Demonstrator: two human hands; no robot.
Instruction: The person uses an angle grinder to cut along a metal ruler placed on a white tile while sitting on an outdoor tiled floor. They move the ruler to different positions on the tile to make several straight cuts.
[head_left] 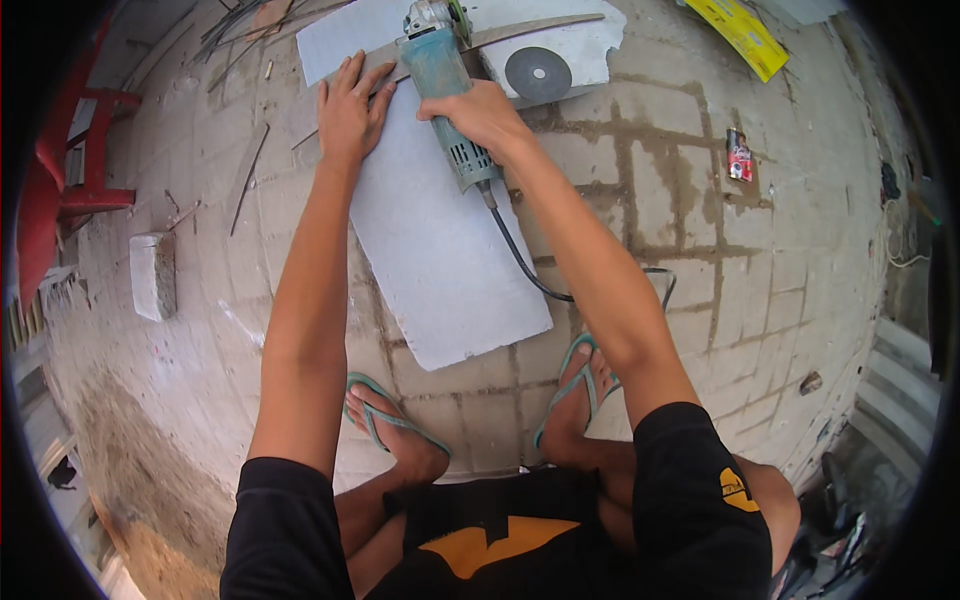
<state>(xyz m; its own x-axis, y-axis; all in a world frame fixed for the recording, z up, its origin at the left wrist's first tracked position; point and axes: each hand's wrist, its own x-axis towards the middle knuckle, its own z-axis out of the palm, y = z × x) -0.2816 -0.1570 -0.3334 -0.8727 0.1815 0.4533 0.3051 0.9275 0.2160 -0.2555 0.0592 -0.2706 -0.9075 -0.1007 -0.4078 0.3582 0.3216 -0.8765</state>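
Observation:
My right hand (478, 117) is wrapped round the body of a teal angle grinder (440, 85), whose metal head points away from me. A black power cord (515, 255) leaves its rear end and passes beneath my right forearm. My left hand (352, 108) lies with fingers spread on a long, narrow strip (535, 27), which looks like flat metal and runs slantwise under the grinder. Below both hands is a pale grey slab (450, 270) on the ground. Right of the grinder, a dark round disc (538, 75) with a light centre rests on another pale slab (592, 68).
My feet in green flip-flops (395, 425) stand at the near end of the slab. A pale block (153, 277) and a red chair (95, 160) are at left. To the right lie a small red-and-black packet (739, 155) and a yellow package (740, 38). Thin rods (240, 30) lie far left.

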